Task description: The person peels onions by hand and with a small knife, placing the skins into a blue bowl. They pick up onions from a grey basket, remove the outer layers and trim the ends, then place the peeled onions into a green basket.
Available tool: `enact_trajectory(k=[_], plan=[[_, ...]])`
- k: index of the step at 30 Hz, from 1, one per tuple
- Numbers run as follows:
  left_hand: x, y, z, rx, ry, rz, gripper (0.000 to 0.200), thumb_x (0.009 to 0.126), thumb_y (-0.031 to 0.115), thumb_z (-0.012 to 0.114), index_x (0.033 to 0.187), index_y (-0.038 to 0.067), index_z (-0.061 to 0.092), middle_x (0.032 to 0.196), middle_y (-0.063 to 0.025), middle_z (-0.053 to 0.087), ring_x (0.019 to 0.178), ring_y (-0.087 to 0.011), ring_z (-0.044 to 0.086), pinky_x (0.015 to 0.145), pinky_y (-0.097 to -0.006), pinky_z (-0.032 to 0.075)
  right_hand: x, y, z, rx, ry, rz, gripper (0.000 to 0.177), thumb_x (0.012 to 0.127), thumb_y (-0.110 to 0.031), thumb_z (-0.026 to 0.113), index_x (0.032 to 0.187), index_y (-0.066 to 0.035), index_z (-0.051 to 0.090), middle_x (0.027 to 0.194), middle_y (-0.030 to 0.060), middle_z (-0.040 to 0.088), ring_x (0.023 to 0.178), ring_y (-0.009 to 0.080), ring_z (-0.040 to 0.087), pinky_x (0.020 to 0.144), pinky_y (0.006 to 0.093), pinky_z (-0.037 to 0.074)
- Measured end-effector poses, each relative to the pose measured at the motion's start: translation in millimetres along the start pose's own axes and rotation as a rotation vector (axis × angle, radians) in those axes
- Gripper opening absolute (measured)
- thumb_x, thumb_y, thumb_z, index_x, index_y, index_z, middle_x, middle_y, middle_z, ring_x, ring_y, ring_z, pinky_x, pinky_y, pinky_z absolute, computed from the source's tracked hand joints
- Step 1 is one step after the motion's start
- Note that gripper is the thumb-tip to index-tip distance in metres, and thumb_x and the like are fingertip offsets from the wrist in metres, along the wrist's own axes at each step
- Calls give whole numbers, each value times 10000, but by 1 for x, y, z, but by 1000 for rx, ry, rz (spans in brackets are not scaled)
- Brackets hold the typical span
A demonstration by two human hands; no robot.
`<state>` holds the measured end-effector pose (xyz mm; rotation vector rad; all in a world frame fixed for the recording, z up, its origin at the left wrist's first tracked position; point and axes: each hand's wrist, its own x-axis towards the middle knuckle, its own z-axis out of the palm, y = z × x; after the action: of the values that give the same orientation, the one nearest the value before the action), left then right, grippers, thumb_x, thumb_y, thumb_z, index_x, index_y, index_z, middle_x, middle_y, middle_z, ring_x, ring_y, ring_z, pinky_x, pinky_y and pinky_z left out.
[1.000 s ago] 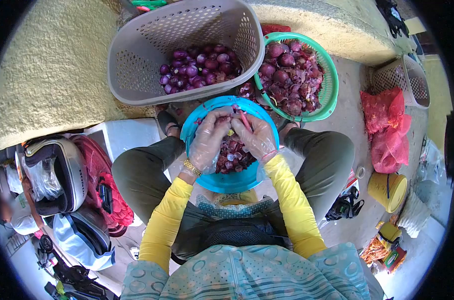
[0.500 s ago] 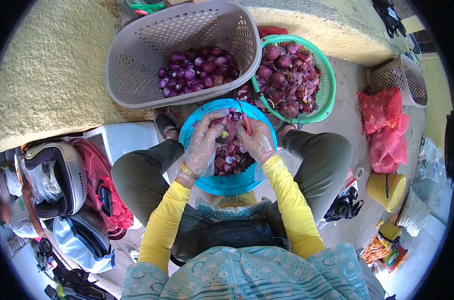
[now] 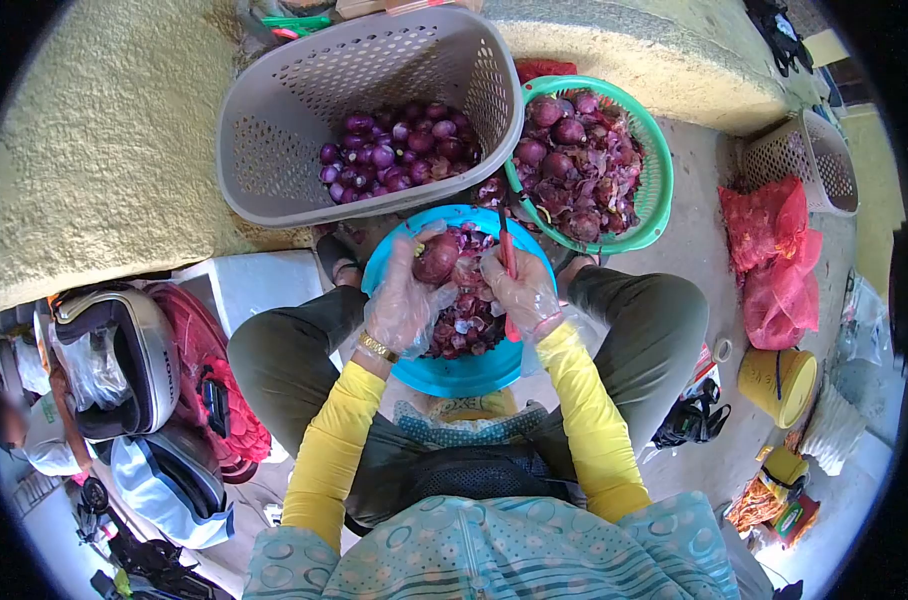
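My left hand, in a clear plastic glove, holds a red onion over the blue basin. In my right hand, gloved too, is a knife with a red handle, its dark blade pointing away from me. Onion skins lie in the basin beneath both hands. Beyond them, a grey perforated basket holds peeled purple onions. A green basket to its right contains unpeeled onions and loose skins.
Helmets and a white box stand at the left, where another person is partly visible. Red mesh sacks, a yellow bucket and another grey basket are at the right. My knees flank the basin.
The knife has moved away from the onion and now points straight ahead. My left hand has opened up around the onion, which shows more fully.
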<state>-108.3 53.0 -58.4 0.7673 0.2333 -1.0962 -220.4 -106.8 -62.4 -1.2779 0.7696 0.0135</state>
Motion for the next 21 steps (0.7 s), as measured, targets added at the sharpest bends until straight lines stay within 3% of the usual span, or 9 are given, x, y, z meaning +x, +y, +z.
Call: enact_trajectory(k=[4, 6, 9, 11, 14, 16, 19, 21], plan=[[-2, -6, 8, 347, 127, 40, 472, 995, 264, 648, 1414, 92, 518, 1307, -55, 607, 1130, -217, 642, 973, -399, 544, -12, -18, 3, 126, -48, 75, 239, 1009, -305, 643, 1016, -66, 663, 734, -22, 592, 591, 65, 522, 501, 231, 417], [7, -13, -11, 135, 26, 67, 468, 981, 241, 682, 1386, 54, 542, 1212, -62, 658, 1109, -211, 645, 926, -356, 543, -12, -18, 3, 112, -82, 86, 247, 1006, -310, 651, 1010, -63, 661, 756, -18, 604, 607, 69, 535, 501, 236, 423], [18, -12, -30, -50, 201, 68, 455, 985, 360, 676, 1314, 57, 593, 1141, -90, 696, 1042, -200, 664, 904, -333, 550, -17, -20, 0, 89, -117, 120, 251, 998, -310, 667, 1010, -59, 660, 795, -15, 626, 638, 73, 557, 517, 238, 440], [14, -13, -32, -132, 132, 129, 430, 1000, 364, 655, 1297, 56, 615, 1161, -72, 691, 1073, -183, 648, 933, -330, 532, -18, -22, 0, 77, -118, 139, 247, 992, -305, 674, 1017, -59, 661, 812, -18, 635, 652, 74, 566, 533, 236, 451], [15, -16, -30, -117, 13, 116, 404, 1039, 337, 600, 1337, 64, 604, 1224, -58, 677, 1120, -170, 635, 994, -341, 505, -14, -18, 7, 30, -70, 96, 236, 949, -237, 740, 1065, -50, 655, 885, -5, 660, 746, 82, 607, 633, 245, 514], [10, -17, -14, 82, -4, 128, 405, 1065, 304, 563, 1399, 76, 567, 1299, -46, 652, 1187, -159, 613, 1030, -347, 483, -7, -5, 19, 129, 14, -154, 325, 893, -157, 806, 1151, -38, 650, 971, 3, 672, 852, 90, 625, 760, 264, 545], [8, -19, 3, 121, 5, 123, 466, 1055, 337, 596, 1448, 98, 523, 1286, -20, 634, 1112, -138, 609, 978, -338, 504, 0, 1, 29, 323, -102, -257, 455, 854, -113, 842, 1248, -26, 632, 1056, 16, 680, 935, 97, 630, 833, 276, 545], [4, -21, 3, 134, 15, 73, 443, 1065, 316, 581, 1439, 88, 513, 1293, -24, 616, 1131, -140, 595, 1007, -344, 485, 4, 10, 29, 286, -67, -219, 409, 894, -104, 798, 1263, -22, 641, 1080, 23, 698, 937, 101, 636, 844, 278, 540]])
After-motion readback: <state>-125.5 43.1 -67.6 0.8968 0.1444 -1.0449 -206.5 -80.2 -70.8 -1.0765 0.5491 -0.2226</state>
